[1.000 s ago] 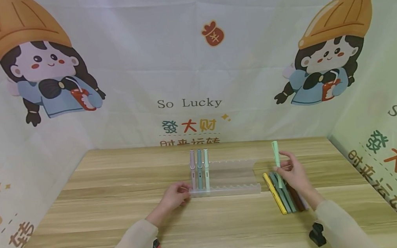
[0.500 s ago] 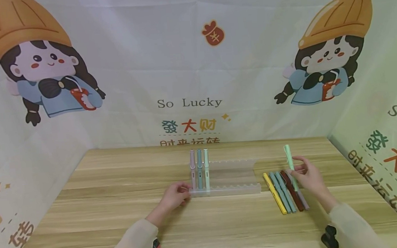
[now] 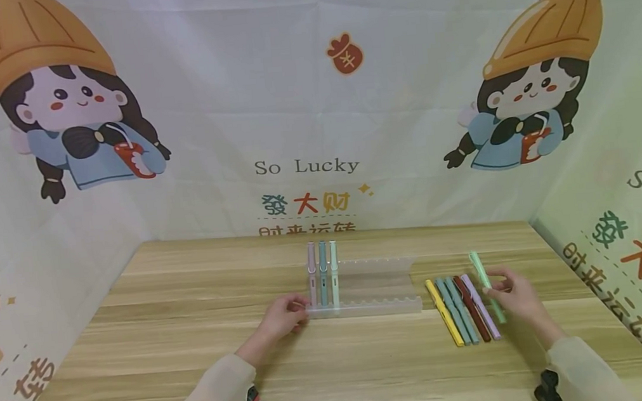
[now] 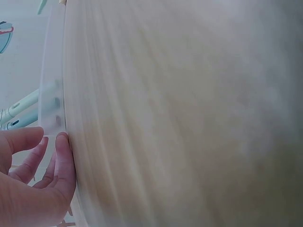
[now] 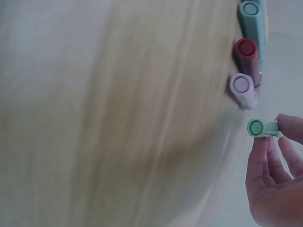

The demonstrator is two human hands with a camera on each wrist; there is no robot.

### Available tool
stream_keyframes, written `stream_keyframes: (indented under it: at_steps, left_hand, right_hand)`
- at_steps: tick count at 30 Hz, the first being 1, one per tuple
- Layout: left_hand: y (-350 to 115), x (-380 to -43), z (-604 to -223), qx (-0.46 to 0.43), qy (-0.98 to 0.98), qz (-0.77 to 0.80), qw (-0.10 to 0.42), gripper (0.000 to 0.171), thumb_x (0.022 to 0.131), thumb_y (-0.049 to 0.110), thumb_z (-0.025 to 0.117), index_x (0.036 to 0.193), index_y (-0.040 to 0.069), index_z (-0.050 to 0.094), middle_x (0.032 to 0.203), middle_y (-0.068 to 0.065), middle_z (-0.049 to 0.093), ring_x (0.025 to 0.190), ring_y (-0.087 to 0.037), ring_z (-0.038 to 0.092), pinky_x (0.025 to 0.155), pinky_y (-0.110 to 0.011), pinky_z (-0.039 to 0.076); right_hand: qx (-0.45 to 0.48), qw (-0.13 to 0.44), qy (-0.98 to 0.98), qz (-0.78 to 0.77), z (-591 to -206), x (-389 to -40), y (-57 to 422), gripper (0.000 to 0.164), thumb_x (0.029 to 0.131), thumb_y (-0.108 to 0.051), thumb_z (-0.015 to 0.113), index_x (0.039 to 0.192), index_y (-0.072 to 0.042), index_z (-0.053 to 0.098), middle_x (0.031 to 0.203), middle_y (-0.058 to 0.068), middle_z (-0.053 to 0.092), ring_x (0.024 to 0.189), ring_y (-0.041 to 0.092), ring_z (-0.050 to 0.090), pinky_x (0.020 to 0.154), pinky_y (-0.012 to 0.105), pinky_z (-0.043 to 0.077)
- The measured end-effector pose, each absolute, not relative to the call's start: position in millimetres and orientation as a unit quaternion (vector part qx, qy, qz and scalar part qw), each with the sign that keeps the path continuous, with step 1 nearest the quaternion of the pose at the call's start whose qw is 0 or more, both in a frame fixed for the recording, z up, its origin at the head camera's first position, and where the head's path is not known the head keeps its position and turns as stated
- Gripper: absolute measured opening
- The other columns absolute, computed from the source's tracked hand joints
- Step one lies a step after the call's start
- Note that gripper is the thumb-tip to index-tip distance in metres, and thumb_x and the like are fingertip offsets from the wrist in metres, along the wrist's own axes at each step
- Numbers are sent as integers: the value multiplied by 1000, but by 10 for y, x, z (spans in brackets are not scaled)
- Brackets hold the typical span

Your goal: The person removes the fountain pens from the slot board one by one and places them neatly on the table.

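Note:
A light green pen (image 3: 488, 288) is pinched between the thumb and fingers of my right hand (image 3: 517, 295). It tilts just right of a row of loose pens and, in the right wrist view, appears raised beside the lilac pen (image 5: 242, 85). My left hand (image 3: 284, 314) pinches the left front end of a clear plastic pen rack (image 3: 376, 309). Three pens stand side by side in the rack's left part: a mauve pen (image 3: 313, 277), a blue-grey pen (image 3: 324, 276) and a pale mint pen (image 3: 335, 275).
On the wooden table (image 3: 370, 368), right of the rack, lie a yellow pen (image 3: 444, 314), two grey-blue pens (image 3: 461, 312), a dark red pen (image 3: 472, 308) and the lilac one. Behind the table hangs a printed cloth (image 3: 301, 100).
My right hand has moved right and toward me with the green pen, from above the loose pens to their right side. My left hand and the rack have stayed put.

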State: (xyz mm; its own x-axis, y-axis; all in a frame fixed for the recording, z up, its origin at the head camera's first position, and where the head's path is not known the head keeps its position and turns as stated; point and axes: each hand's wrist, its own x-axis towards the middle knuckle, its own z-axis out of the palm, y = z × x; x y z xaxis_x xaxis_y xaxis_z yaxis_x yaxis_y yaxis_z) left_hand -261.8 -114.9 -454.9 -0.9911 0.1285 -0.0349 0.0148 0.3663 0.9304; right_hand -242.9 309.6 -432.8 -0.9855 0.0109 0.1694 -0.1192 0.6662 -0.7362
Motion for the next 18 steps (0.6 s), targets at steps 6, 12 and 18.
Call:
stream_keyframes:
  at_steps: [6,12,18]
  left_hand:
    - [-1147,-2618,-4548,41,826,560,49,15,78,-7,56,93,-6,57,73,-9,57,60,-18,55,51,-29,47]
    - [-1148,-2612,-4552,43,827,558,51,15,79,-7,55,94,-6,57,75,-9,57,61,-18,54,52,-29,48]
    - [-1141,-2603,-4541,42,827,559,50,15,79,-7,55,94,-7,57,75,-9,56,63,-17,54,53,-30,48]
  right_hand:
    - [34,47,-915,399,-4353,-2392,3122,38,81,0,56,114,12,44,84,21,58,75,27,55,57,30,46]
    - [24,20,-928,371,-4374,-2383,3150,38,81,-5,58,112,13,44,81,16,57,73,26,53,57,32,43]
    - [14,10,-931,364,-4422,-2406,3178,38,80,-6,58,110,14,46,77,11,56,69,21,52,55,31,42]
